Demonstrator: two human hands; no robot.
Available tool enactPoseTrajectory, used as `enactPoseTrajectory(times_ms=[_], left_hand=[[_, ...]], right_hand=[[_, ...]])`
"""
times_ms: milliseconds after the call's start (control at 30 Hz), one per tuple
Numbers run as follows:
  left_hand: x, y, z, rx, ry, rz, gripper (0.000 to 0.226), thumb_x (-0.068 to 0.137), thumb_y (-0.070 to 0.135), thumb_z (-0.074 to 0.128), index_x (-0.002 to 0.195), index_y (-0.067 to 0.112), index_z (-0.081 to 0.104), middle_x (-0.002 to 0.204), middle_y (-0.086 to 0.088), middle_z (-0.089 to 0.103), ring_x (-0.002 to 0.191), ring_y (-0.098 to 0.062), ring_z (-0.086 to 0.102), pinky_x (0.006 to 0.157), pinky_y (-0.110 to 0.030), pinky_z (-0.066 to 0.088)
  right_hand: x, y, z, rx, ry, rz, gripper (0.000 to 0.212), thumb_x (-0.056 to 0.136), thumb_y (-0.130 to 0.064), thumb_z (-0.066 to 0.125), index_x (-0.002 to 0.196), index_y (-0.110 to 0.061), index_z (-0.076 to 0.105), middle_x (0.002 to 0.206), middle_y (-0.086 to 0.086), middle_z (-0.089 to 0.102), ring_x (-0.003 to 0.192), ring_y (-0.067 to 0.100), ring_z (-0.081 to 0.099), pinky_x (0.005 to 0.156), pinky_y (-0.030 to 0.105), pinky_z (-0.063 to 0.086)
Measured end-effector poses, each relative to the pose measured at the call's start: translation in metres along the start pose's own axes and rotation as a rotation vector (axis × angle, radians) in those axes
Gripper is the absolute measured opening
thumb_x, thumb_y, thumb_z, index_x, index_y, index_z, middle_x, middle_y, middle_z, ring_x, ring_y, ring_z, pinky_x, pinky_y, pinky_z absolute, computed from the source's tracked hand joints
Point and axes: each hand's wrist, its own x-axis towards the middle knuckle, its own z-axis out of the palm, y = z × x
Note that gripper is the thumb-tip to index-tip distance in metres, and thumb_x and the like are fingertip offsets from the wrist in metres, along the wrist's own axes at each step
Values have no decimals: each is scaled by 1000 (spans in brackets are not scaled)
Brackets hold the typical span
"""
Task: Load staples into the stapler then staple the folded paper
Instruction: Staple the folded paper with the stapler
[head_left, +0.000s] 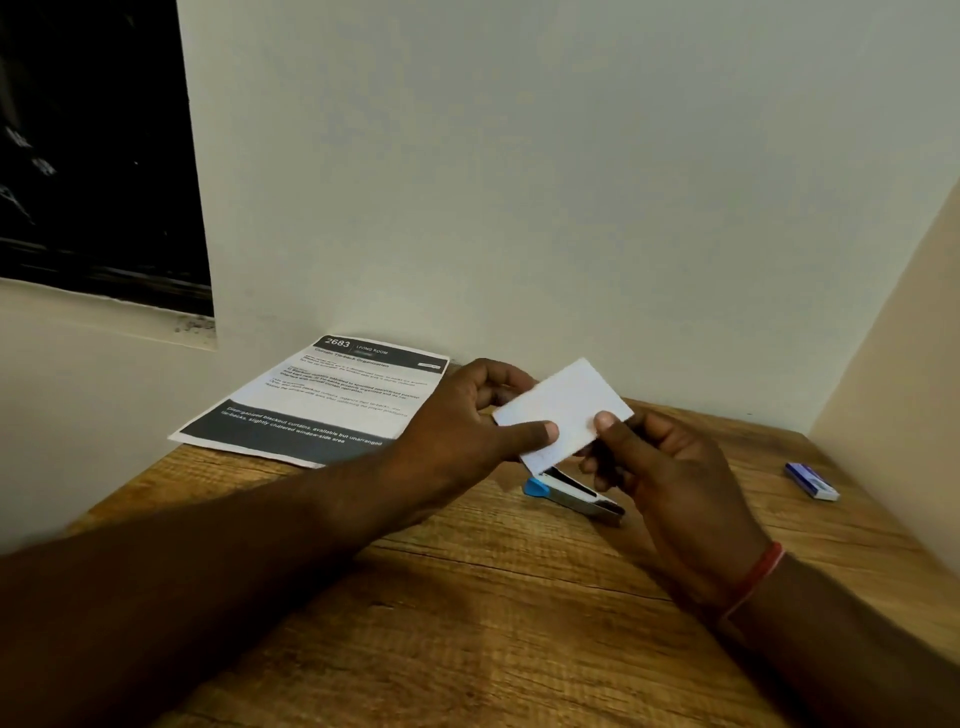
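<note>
A small white folded paper (563, 413) is held in the air above the table between both hands. My left hand (467, 421) pinches its left lower edge with thumb on top. My right hand (670, 478) pinches its right edge. Just below the paper lies the stapler (571, 493) on the wooden table (467, 597), blue at its left end, with dark and metal parts showing; whether it is open or closed is unclear. A small blue and white staple box (811, 481) lies apart at the right.
A printed sheet (322, 400) with dark bands lies at the back left of the table, against the white wall. A beige wall (893, 389) borders the table on the right. A dark window (93, 145) is at upper left.
</note>
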Motion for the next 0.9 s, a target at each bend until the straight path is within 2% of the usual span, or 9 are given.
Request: enactPoseTrajectory(times_ms=[67,133,267,367,433,600,767,833,900], left_hand=[[-4,3,0,229,-8,63,54,79,33,102,119,29,67,122,5,79,113,-16,81,87,-40,71],[-9,8,1,411,14,135,55,81,39,101,119,33,62,118,12,76,105,-7,77,75,-22,63],[-15,13,4,550,68,278,50,74,53,102,103,35,64,106,16,71,101,-3,68,77,-13,54],[-20,15,6,627,48,292,55,66,65,102,95,34,67,103,22,68,102,1,63,73,-10,48],[-21,16,6,637,34,270,55,65,64,102,96,35,68,102,24,68,103,5,62,73,-8,47],[-16,18,3,601,59,251,48,71,63,99,95,36,68,102,18,74,94,1,71,67,-15,54],[-16,17,7,516,20,210,48,72,62,100,94,32,70,101,12,78,91,-9,80,79,-42,70],[-15,15,7,447,-7,175,43,75,57,101,96,32,73,100,11,80,91,-10,82,80,-42,71],[-14,16,7,374,-27,141,38,79,53,100,96,30,76,96,9,82,88,-9,83,74,-34,69]], right_hand=[[-1,1,-1,42,16,15,26,107,-21,69,104,3,80,85,20,78,74,28,69,70,39,61],[-3,0,-1,2,39,6,26,107,-18,71,101,6,79,85,24,80,73,31,72,69,37,65],[-8,-7,3,-115,53,-43,20,104,-15,75,94,2,81,80,19,84,72,33,83,76,43,71],[-12,-8,7,-162,55,-73,19,102,-18,79,89,-5,83,79,14,85,74,29,86,79,42,71],[-14,-10,7,-154,38,-85,19,102,-20,78,90,-7,84,80,14,85,76,30,86,79,41,71],[-13,-9,5,-41,-36,-89,24,103,-21,71,100,0,83,86,22,83,75,29,81,73,30,68],[-12,-6,4,86,-76,-60,28,93,-24,75,108,-2,83,91,19,83,77,25,80,72,29,67],[-11,-5,4,108,-90,-60,31,92,-25,76,112,-3,83,99,19,85,81,25,81,76,31,68],[-10,-5,3,138,-99,-56,33,91,-24,77,114,-2,83,104,20,85,84,25,82,78,31,69]])
